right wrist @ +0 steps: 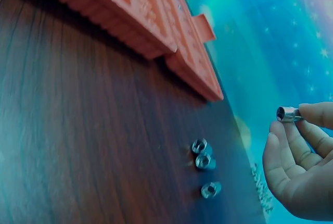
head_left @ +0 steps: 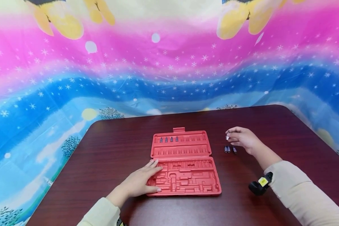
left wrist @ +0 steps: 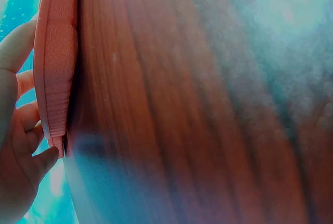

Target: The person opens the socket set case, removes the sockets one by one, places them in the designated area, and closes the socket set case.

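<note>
Case: four sockets seated. Your right hand pinches one socket; three wait on table. Left hand lies flat, steadying case.

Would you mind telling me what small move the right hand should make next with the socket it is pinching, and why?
Probably carry the socket in the right hand leftward to the red case, to the free slot beside the four pieces already in its top row; the left hand rests on the case.
</note>
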`<action>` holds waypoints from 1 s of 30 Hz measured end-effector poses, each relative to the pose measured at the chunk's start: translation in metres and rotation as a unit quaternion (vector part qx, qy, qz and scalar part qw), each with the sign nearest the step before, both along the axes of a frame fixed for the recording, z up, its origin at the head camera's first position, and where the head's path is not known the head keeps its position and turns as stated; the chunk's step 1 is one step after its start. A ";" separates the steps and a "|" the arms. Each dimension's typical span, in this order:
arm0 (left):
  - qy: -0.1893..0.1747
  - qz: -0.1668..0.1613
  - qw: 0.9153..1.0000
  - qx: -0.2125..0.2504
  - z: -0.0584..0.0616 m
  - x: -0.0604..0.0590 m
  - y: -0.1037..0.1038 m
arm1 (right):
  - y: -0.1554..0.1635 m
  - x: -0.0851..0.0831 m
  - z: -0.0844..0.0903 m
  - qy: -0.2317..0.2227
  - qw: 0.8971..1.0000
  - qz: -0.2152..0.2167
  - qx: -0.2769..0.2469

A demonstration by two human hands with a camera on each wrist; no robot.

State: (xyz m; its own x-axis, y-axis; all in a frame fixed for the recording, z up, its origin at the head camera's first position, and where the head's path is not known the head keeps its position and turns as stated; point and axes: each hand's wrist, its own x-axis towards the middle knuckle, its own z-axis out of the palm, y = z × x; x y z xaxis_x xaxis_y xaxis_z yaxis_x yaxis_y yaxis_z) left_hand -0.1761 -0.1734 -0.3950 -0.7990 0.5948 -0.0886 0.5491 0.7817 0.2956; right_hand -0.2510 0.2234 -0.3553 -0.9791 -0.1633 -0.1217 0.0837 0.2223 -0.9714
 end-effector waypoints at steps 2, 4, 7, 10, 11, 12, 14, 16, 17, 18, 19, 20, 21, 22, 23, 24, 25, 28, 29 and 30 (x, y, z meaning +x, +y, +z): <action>-0.002 0.001 1.000 0.001 0.000 0.000 0.000 | 0.004 0.000 -0.003 0.001 1.000 -0.003 0.006; -0.001 0.000 1.000 0.002 -0.001 0.000 0.000 | 0.007 0.000 -0.006 -0.002 1.000 -0.005 0.011; 0.006 -0.007 1.000 0.006 -0.001 0.001 -0.001 | 0.013 0.000 -0.009 -0.005 1.000 -0.005 0.016; 0.015 -0.012 1.000 0.011 -0.001 0.000 -0.001 | 0.019 0.000 -0.011 -0.006 1.000 -0.005 0.025; 0.016 -0.013 1.000 0.012 -0.002 0.000 -0.001 | 0.021 0.001 -0.011 -0.005 0.999 -0.006 0.031; 0.013 -0.010 1.000 0.011 -0.001 0.000 -0.001 | 0.023 0.001 -0.012 -0.004 0.999 -0.006 0.036; 0.008 -0.007 1.000 0.009 -0.001 0.000 -0.001 | 0.026 0.001 -0.013 -0.003 0.999 -0.008 0.046; 0.002 -0.003 1.000 0.003 -0.001 0.000 -0.001 | 0.030 0.002 -0.014 -0.002 0.998 -0.010 0.055; 0.001 -0.002 1.000 0.001 -0.001 0.000 -0.001 | 0.032 0.002 -0.015 -0.002 0.998 -0.011 0.058; -0.001 -0.001 1.000 -0.001 -0.001 0.000 -0.001 | 0.034 0.003 -0.016 -0.001 0.998 -0.011 0.060; -0.001 0.000 1.000 -0.003 0.000 0.000 -0.001 | 0.036 0.003 -0.017 -0.002 0.998 -0.012 0.062; -0.002 0.001 1.000 -0.003 0.000 0.000 -0.001 | 0.038 0.003 -0.018 -0.002 0.998 -0.012 0.063; -0.002 0.001 1.000 -0.003 0.000 0.000 -0.001 | 0.039 0.003 -0.019 -0.003 0.998 -0.012 0.064; -0.003 0.002 1.000 -0.003 0.000 0.000 -0.001 | 0.041 0.003 -0.020 -0.004 0.998 -0.013 0.067; -0.004 0.003 1.000 -0.002 -0.001 0.000 -0.001 | 0.042 0.003 -0.021 -0.004 0.998 -0.013 0.069; -0.004 0.003 1.000 -0.002 -0.001 0.000 -0.001 | 0.043 0.003 -0.022 -0.005 0.997 -0.013 0.072; -0.004 0.003 1.000 -0.001 -0.001 0.000 -0.001 | 0.044 0.003 -0.023 -0.007 0.997 -0.014 0.075; -0.003 0.002 1.000 -0.001 -0.001 0.000 -0.001 | 0.046 0.003 -0.025 -0.008 0.996 -0.012 0.089; -0.002 0.002 1.000 0.000 -0.001 0.000 -0.001 | 0.047 0.003 -0.025 -0.009 0.995 -0.012 0.094; -0.001 0.001 1.000 -0.001 -0.001 0.000 -0.001 | 0.047 0.003 -0.026 -0.010 0.995 -0.011 0.098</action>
